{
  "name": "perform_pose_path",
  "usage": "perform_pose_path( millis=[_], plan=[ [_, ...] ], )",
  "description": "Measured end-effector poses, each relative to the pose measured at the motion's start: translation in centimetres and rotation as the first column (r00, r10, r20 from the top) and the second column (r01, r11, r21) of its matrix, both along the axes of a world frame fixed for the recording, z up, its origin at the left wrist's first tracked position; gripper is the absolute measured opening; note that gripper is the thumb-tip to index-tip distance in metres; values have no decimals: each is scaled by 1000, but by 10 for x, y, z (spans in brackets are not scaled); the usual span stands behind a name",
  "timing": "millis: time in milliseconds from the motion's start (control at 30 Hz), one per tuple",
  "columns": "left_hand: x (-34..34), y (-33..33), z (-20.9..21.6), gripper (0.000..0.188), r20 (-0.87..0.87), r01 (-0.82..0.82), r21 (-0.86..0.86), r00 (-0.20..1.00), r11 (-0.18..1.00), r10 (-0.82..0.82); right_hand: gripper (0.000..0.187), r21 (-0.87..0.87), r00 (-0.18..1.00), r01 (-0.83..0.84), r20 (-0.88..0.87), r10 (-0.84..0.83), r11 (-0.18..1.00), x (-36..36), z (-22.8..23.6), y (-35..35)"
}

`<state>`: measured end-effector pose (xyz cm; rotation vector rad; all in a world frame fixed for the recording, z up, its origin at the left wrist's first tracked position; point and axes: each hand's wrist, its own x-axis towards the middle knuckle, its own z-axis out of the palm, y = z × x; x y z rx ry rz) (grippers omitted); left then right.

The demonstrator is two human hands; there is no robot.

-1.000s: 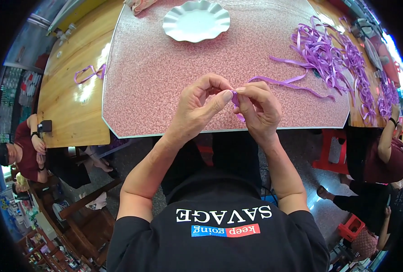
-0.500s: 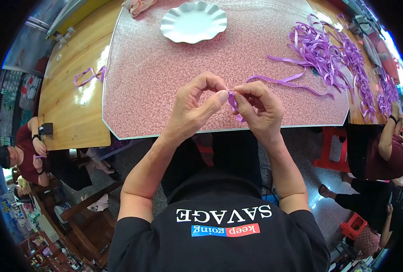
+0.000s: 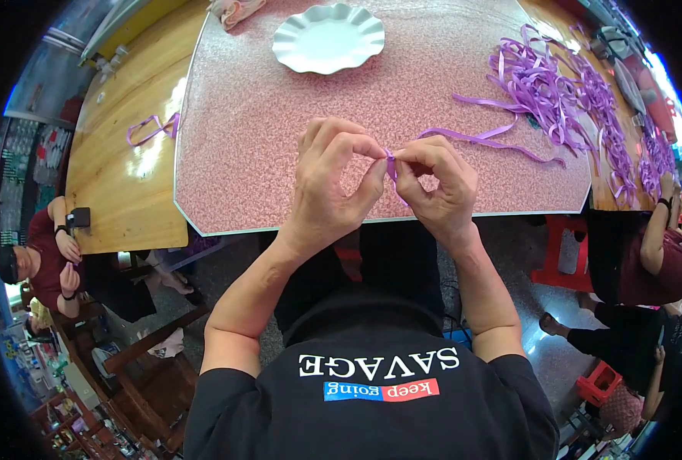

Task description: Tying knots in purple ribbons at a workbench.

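Note:
Above the near edge of the pink table mat [image 3: 264, 146], both my hands pinch one narrow purple ribbon [image 3: 391, 167]. My left hand [image 3: 337, 172] grips it between thumb and index finger, the other fingers curled back. From the other side, my right hand [image 3: 439, 180] pinches it with thumb and fingertips close to the left ones. A small loop or fold shows between the fingertips, and part of the ribbon hangs below; whether it is knotted I cannot tell. Past my right hand, a loose ribbon strand [image 3: 502, 143] lies across the mat.
A heap of purple ribbons [image 3: 536, 92] lies at the far right. A white scalloped plate [image 3: 328, 38] sits at the back, near a crumpled cloth [image 3: 235, 11]. One ribbon loop [image 3: 153, 129] rests on the wooden table at left. Co-workers sit at both sides; a red stool [image 3: 562, 253] stands at right.
My left thumb has drawn back and my left fingers have risen slightly, now pinching the ribbon by its fold. My right fingertips have closed in a little. The ribbon stays in both hands.

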<state>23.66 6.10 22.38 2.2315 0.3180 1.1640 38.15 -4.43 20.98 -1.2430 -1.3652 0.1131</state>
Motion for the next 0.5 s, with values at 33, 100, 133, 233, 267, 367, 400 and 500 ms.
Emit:
perform_pose_path(
  millis=[33,100,133,233,267,367,400,500],
  plan=[
    [0,0,-1,21,-14,-17,14,1000,1000,18,22,0,1000,1,0,-1,1000,1,1,0],
    [1,1,-2,22,-27,-33,28,999,999,34,25,29,997,-2,79,0,1000,2,2,0],
    [1,1,-1,22,-38,-49,68,998,996,52,25,29,997,-2,79,-1,1000,2,1,0],
    [1,3,1,22,-61,-65,150,995,986,75,26,37,991,7,130,-12,999,4,1,0],
    [1,3,2,22,-72,-66,193,994,979,81,27,32,992,6,124,-10,999,5,0,0],
    [1,1,3,22,-72,-77,207,993,975,94,28,21,992,14,123,-16,1000,4,-1,0],
    [1,1,3,22,-72,-77,207,993,975,94,28,15,991,23,129,-25,1000,4,-2,0],
    [1,0,0,20,-70,-93,232,991,968,112,28,34,979,40,200,-46,999,4,-3,1]
  ],
)
